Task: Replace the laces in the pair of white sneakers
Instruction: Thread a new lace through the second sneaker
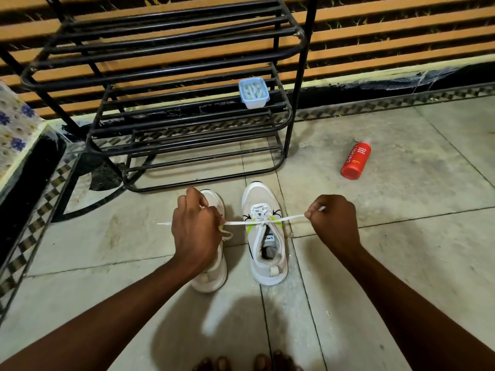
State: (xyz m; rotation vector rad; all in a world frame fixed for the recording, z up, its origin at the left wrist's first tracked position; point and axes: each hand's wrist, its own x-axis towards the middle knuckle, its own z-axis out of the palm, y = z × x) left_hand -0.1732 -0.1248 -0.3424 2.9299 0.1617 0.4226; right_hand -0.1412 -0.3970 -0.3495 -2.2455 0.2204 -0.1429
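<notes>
Two white sneakers stand side by side on the tiled floor, toes pointing away from me. The right sneaker (265, 242) has yellow-green and black accents and a white lace (289, 218) threaded through its eyelets, stretched taut sideways. My right hand (333, 223) pinches one lace end at the right. My left hand (197, 228) grips the other end, whose tip sticks out to the left. That hand hides much of the left sneaker (214, 274), which has a loose lace showing beside my fingers.
A black metal shoe rack (187, 124) stands just beyond the sneakers, with a small blue-lidded plastic box (253, 92) on one shelf. A red body wash bottle (356, 160) lies on the floor to the right. A dark ledge with floral cloth (16, 135) is at left. My toes show at bottom.
</notes>
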